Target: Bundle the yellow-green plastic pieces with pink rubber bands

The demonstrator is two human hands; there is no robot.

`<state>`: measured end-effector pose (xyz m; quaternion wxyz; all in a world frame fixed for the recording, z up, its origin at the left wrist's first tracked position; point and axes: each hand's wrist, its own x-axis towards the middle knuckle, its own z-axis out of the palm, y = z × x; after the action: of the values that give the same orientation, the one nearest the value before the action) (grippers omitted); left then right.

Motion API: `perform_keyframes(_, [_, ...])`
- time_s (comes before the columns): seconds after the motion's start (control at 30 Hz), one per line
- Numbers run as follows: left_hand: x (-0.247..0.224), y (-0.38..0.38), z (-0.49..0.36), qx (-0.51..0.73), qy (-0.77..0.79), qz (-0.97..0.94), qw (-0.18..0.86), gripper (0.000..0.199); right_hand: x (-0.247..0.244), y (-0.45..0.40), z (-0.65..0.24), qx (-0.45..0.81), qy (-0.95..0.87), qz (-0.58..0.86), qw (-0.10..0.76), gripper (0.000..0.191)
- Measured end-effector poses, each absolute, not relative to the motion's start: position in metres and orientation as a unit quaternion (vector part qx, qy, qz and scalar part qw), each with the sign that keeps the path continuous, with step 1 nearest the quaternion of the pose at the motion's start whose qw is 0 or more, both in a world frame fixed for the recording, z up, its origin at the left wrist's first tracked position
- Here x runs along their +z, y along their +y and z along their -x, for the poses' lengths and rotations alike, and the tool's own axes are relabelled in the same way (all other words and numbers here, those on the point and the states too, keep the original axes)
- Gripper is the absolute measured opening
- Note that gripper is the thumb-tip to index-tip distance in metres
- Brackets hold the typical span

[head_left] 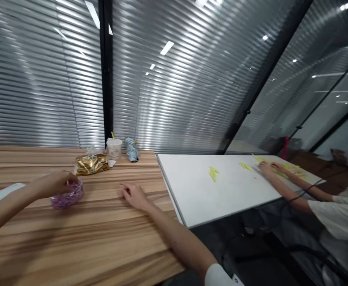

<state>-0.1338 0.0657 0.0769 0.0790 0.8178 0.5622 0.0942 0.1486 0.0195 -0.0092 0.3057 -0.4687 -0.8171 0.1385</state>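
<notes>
My left hand (59,183) reaches in from the left, its fingers closed on the top of a clear plastic bag of purple pieces (68,196). The single pieces inside are too small to make out. On the wood-grain table (108,246), my right hand (134,195) rests with the fingers apart and nothing in it. A shiny gold packet (92,164) lies beyond my hands, between them and the window.
Behind the gold packet stand a white cup (114,148) and a crumpled light-blue wrapper (131,150). A white item (0,194) lies at left. At the adjoining white table (188,190), a co-worker's hands (267,167) are among yellow strips (213,173).
</notes>
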Motion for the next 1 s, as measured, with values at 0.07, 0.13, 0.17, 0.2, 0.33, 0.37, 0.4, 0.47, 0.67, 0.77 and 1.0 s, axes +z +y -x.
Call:
perform_keyframes(0.07, [0.069,0.071,0.133,0.056,0.546,-0.832,0.074,0.025,-0.009,0.019,-0.148,0.13,-0.821,0.468,0.3,0.036])
perform_keyframes(0.13, [0.062,0.071,0.129,0.054,0.55,-0.831,0.068,0.027,-0.01,0.019,-0.148,0.12,-0.825,0.464,0.298,0.037])
perform_keyframes(0.17, [0.059,0.071,0.126,0.067,0.557,-0.825,0.067,0.028,-0.011,0.02,-0.148,0.111,-0.826,0.465,0.298,0.037])
perform_keyframes(0.2, [0.056,0.069,0.121,0.079,0.562,-0.82,0.07,0.029,-0.012,0.021,-0.148,0.098,-0.825,0.469,0.299,0.038])
perform_keyframes(0.33, [0.045,0.065,0.099,0.162,0.582,-0.792,0.085,0.029,-0.01,0.039,-0.164,0.044,-0.794,0.5,0.342,0.032])
perform_keyframes(0.37, [0.043,0.064,0.094,0.183,0.587,-0.784,0.087,0.028,-0.007,0.047,-0.174,0.041,-0.769,0.521,0.368,0.031])
perform_keyframes(0.4, [0.041,0.064,0.09,0.197,0.587,-0.78,0.09,0.027,-0.002,0.054,-0.188,0.038,-0.732,0.55,0.4,0.032])
perform_keyframes(0.47, [0.04,0.063,0.085,0.208,0.584,-0.779,0.097,0.026,0.008,0.067,-0.228,0.003,-0.672,0.602,0.43,0.033])
perform_keyframes(0.67, [0.039,0.062,0.087,0.199,0.585,-0.778,0.111,0.028,-0.002,0.045,-0.425,-0.132,-0.597,0.732,0.301,0.049])
perform_keyframes(0.77, [0.038,0.063,0.089,0.209,0.596,-0.767,0.113,0.028,-0.036,0.017,-0.513,-0.168,-0.468,0.836,0.231,0.067])
perform_keyframes(1.0, [0.035,0.064,0.088,0.198,0.611,-0.759,0.109,0.03,-0.07,0.034,-0.576,-0.192,-0.45,0.852,0.185,0.069])
